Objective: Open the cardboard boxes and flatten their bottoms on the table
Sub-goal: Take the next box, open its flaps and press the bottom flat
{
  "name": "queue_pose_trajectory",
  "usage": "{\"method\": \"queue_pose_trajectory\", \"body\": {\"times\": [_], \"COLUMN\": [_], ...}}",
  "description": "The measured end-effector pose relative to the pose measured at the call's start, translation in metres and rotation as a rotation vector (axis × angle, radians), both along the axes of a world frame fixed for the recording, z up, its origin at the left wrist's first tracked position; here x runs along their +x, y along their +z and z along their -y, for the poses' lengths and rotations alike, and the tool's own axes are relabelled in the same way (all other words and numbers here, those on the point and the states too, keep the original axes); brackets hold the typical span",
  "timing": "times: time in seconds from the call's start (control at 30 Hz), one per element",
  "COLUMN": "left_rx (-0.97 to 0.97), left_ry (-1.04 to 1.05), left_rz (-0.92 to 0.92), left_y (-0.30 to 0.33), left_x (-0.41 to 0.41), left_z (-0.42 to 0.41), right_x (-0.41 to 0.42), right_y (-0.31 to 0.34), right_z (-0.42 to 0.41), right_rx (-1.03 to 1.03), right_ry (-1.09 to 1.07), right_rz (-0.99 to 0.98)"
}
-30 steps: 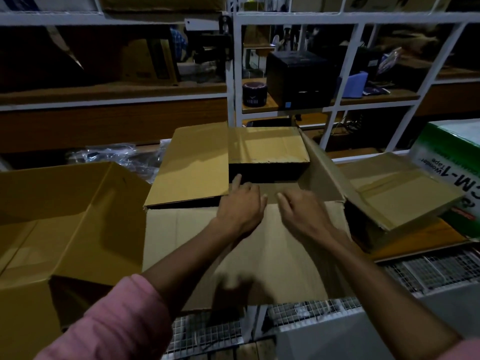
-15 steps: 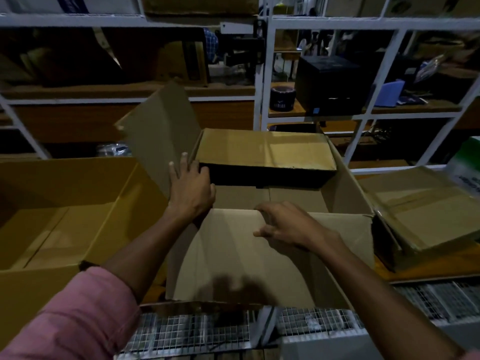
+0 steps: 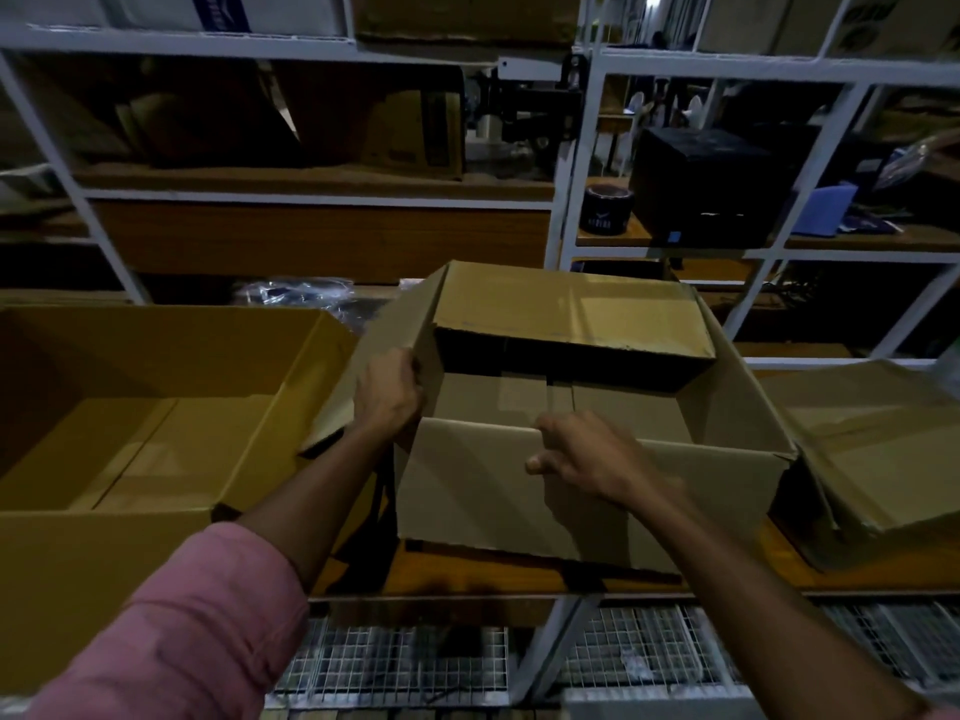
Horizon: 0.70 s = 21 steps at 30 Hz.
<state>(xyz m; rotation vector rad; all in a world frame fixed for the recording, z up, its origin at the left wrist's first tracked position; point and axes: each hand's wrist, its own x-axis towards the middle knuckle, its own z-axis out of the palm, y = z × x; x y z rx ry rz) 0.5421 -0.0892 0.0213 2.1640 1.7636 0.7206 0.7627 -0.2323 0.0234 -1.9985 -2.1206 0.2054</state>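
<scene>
— Where's the box (image 3: 519, 501)?
— Middle of the tabletop (image 3: 467, 576), standing open, top up. Its far flap (image 3: 571, 314) folds inward over the opening; the bottom panels lie flat inside.
— And the hands?
— The left hand (image 3: 387, 394) grips the box's left wall at the top edge, fingers curled over it. The right hand (image 3: 576, 452) grips the near wall's upper edge, fingers hooked inside, thumb outside.
— Anything beside it?
— A bigger open box (image 3: 156, 407) sits just to the left, near touching. A closed, taped box (image 3: 878, 449) lies tilted on the right, just beside the middle one.
— Behind?
— White shelves (image 3: 582, 148) holding a black case (image 3: 711, 184) and a dark tape roll (image 3: 607, 209).
</scene>
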Motion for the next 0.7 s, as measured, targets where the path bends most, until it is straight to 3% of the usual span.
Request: {"method": "queue_pose_trajectory", "body": {"times": [0.23, 0.33, 0.53, 0.7], "left_rx": [0.013, 0.064, 0.310, 0.166], "left_ry": [-0.042, -0.052, -0.134, -0.256], "left_rz": [0.030, -0.063, -0.158, -0.281], "left_y": [-0.010, -0.007, -0.002, 0.000], "left_x": [-0.003, -0.005, 0.007, 0.024], "left_z": [0.017, 0.032, 0.042, 0.033], "right_x": [0.005, 0.007, 0.009, 0.014], "right_y": [-0.007, -0.002, 0.018, 0.007], "right_z": [0.024, 0.032, 0.002, -0.054], "right_rx": [0.064, -0.001, -0.072, -0.217], "right_ry": [0.027, 0.052, -0.011, -0.069], "right_rz": [0.012, 0.016, -0.219, -0.107]}}
